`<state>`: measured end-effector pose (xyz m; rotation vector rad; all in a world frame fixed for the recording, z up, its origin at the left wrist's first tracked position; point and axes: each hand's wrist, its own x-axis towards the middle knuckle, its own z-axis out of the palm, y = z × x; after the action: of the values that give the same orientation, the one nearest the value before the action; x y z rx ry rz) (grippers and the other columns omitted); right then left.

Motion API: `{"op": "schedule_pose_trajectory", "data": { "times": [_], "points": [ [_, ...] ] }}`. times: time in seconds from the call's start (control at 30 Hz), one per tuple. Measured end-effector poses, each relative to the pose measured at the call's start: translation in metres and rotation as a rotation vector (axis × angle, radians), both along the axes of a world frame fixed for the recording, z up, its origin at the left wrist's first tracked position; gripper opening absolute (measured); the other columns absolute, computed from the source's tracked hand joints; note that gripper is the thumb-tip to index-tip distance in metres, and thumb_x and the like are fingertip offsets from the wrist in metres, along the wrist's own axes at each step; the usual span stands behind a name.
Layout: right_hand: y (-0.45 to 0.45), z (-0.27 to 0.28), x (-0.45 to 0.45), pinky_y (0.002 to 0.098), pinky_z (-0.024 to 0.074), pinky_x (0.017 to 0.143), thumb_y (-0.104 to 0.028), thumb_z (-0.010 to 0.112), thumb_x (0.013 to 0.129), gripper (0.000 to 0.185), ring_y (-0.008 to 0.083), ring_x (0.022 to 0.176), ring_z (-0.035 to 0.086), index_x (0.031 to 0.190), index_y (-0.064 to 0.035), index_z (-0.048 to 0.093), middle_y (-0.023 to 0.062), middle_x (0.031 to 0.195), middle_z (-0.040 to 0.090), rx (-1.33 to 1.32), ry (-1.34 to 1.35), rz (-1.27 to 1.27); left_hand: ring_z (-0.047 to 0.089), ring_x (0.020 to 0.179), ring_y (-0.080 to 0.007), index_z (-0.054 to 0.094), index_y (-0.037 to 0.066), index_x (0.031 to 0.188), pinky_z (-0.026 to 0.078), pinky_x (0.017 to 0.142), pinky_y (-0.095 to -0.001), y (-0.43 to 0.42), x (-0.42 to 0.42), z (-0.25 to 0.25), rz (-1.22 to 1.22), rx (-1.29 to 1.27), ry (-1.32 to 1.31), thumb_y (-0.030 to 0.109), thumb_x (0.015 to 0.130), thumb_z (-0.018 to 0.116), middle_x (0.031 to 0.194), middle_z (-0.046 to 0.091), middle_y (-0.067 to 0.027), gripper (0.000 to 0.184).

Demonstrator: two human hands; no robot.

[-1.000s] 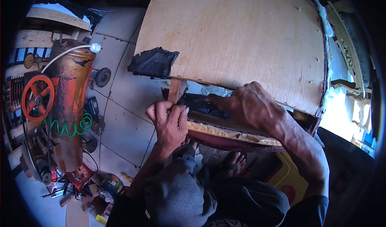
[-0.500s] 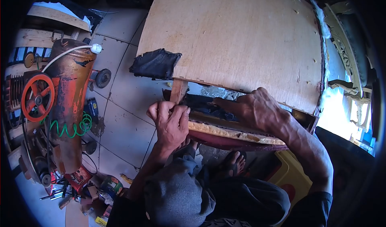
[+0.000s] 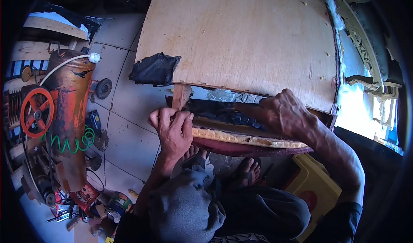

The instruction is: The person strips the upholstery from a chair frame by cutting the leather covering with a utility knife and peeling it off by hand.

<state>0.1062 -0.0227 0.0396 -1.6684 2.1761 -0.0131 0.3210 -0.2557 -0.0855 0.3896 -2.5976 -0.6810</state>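
A furniture piece with a pale plywood panel (image 3: 241, 41) lies in front of me. Along its near side runs a rail with yellow foam (image 3: 249, 138) and maroon covering (image 3: 241, 149). In the gap between panel and rail is crumpled black cloth (image 3: 219, 106). My left hand (image 3: 172, 131) is closed in a pinch at the rail's left end, beside a wooden post (image 3: 180, 96); what it pinches is hidden. Across the gap, my right hand (image 3: 284, 116) has its fingers curled, the index reaching left onto the black cloth; its thumb is out of sight.
A rusty orange compressor tank (image 3: 71, 122) with a red wheel (image 3: 37, 111) and green coiled hose (image 3: 71, 139) stands left on the tiles. Tools and cans (image 3: 118, 202) lie below it. A yellow plastic stool (image 3: 312, 189) is at lower right. Black fabric (image 3: 155, 69) hangs from the panel's corner.
The whole view has shifted a little, so the furniture and compressor appear further left. My right hand sits slightly further right relative to the rail; my left hand keeps its pinch.
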Motion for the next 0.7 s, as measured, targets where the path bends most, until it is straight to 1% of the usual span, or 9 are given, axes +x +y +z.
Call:
{"op": "schedule_pose_trajectory", "data": {
  "times": [0.2, 0.37, 0.43, 0.47, 0.5, 0.57, 0.6, 0.63, 0.7],
  "points": [
    [0.031, 0.036, -0.006, 0.0416, 0.0524, 0.053, -0.014, 0.068, 0.098, 0.042, 0.0256, 0.054, 0.066, 0.140, -0.0200, 0.069, 0.0071, 0.066, 0.066, 0.056, 0.042, -0.123, 0.048, 0.103, -0.0285, 0.074, 0.012, 0.093, 0.035, 0.095, -0.0476, 0.000, 0.000, 0.001, 0.004, 0.010, -0.021, 0.016, 0.090, 0.076, 0.098, 0.057, -0.0053, 0.006],
    [0.051, 0.056, -0.006, 0.0413, 0.0522, 0.052, -0.014, 0.070, 0.096, 0.042, 0.0253, 0.054, 0.066, 0.138, -0.0197, 0.070, 0.0065, 0.066, 0.066, -0.041, 0.064, -0.257, 0.051, 0.099, -0.0278, 0.074, 0.009, 0.094, 0.038, 0.091, -0.0447, -0.002, -0.011, 0.020, -0.022, -0.018, -0.043, 0.014, 0.092, 0.074, 0.094, 0.058, -0.0071, 0.005],
    [0.051, 0.050, 0.001, 0.0411, 0.0521, 0.052, -0.014, 0.071, 0.096, 0.043, 0.0252, 0.054, 0.066, 0.138, -0.0196, 0.070, 0.0062, 0.067, 0.066, -0.104, 0.047, -0.279, 0.054, 0.095, -0.0262, 0.074, 0.010, 0.093, 0.037, 0.088, -0.0440, -0.002, -0.028, 0.036, -0.119, -0.014, -0.100, 0.014, 0.092, 0.075, 0.091, 0.059, -0.0054, 0.005],
    [0.049, 0.045, 0.007, 0.0411, 0.0520, 0.052, -0.014, 0.072, 0.095, 0.043, 0.0252, 0.054, 0.066, 0.138, -0.0196, 0.070, 0.0061, 0.067, 0.065, -0.128, 0.041, -0.280, 0.056, 0.089, -0.0250, 0.076, 0.010, 0.096, 0.038, 0.085, -0.0418, -0.002, -0.040, 0.043, -0.151, -0.088, -0.070, 0.014, 0.089, 0.078, 0.087, 0.059, -0.0037, 0.008],
    [0.047, 0.041, 0.010, 0.0411, 0.0520, 0.052, -0.014, 0.072, 0.095, 0.043, 0.0252, 0.054, 0.066, 0.138, -0.0196, 0.070, 0.0061, 0.067, 0.065, -0.134, 0.047, -0.276, 0.056, 0.089, -0.0250, 0.076, 0.010, 0.096, 0.038, 0.085, -0.0418, -0.006, -0.051, 0.044, -0.148, -0.093, -0.063, 0.014, 0.089, 0.078, 0.087, 0.059, -0.0037, 0.008],
    [0.041, 0.031, 0.019, 0.0407, 0.0512, 0.050, -0.014, 0.076, 0.091, 0.044, 0.0231, 0.055, 0.066, 0.135, -0.0189, 0.072, 0.0044, 0.066, 0.065, -0.168, 0.019, -0.300, 0.056, 0.088, -0.0239, 0.078, 0.010, 0.100, 0.039, 0.083, -0.0398, -0.012, -0.067, 0.045, -0.462, -0.061, -0.115, 0.015, 0.085, 0.081, 0.085, 0.060, -0.0031, 0.016],
    [0.039, 0.030, 0.019, 0.0403, 0.0501, 0.049, -0.017, 0.077, 0.091, 0.044, 0.0216, 0.056, 0.067, 0.135, -0.0196, 0.072, 0.0037, 0.066, 0.064, -0.131, 0.030, -0.253, 0.057, 0.086, -0.0219, 0.081, 0.011, 0.102, 0.040, 0.082, -0.0385, -0.013, -0.073, 0.043, -0.511, -0.083, -0.178, 0.016, 0.081, 0.084, 0.081, 0.062, -0.0020, 0.022],
    [0.035, 0.030, 0.020, 0.0403, 0.0501, 0.049, -0.017, 0.077, 0.091, 0.044, 0.0216, 0.056, 0.067, 0.135, -0.0196, 0.072, 0.0037, 0.066, 0.064, -0.137, 0.035, -0.250, 0.057, 0.086, -0.0219, 0.081, 0.011, 0.102, 0.040, 0.082, -0.0385, -0.016, -0.076, 0.042, -0.508, -0.090, -0.173, 0.016, 0.081, 0.084, 0.081, 0.062, -0.0020, 0.022],
    [0.028, 0.029, 0.022, 0.0388, 0.0484, 0.047, -0.019, 0.077, 0.091, 0.043, 0.0204, 0.056, 0.066, 0.134, -0.0197, 0.073, 0.0030, 0.065, 0.063, -0.119, 0.025, -0.207, 0.058, 0.086, -0.0208, 0.083, 0.013, 0.101, 0.041, 0.084, -0.0376, -0.020, -0.078, 0.041, -0.579, -0.136, -0.281, 0.016, 0.083, 0.081, 0.077, 0.062, -0.0015, 0.018]
  ]
}}
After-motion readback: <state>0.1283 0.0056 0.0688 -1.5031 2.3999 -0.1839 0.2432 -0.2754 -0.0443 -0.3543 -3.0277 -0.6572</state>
